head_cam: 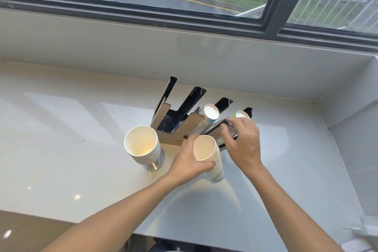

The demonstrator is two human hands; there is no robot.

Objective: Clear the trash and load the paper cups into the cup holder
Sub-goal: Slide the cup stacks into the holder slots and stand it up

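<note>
A black and wood cup holder [184,112] with slanted slots stands on the white counter [61,129]. Two of its right slots hold cup stacks lying bottom-up: one stack [210,111] in the middle, another [242,114] at the right. My left hand [190,159] grips a stack of paper cups [206,149] standing upright in front of the holder. My right hand [243,143] reaches over the holder's rightmost slot, fingers resting on the cups there. A third stack of cups [142,145] stands on a metal base left of my hands.
A window with a dark frame [184,12] runs along the back above a white sill. The counter's right end meets a white side wall [351,149]. The counter's front edge [61,217] lies near the bottom left.
</note>
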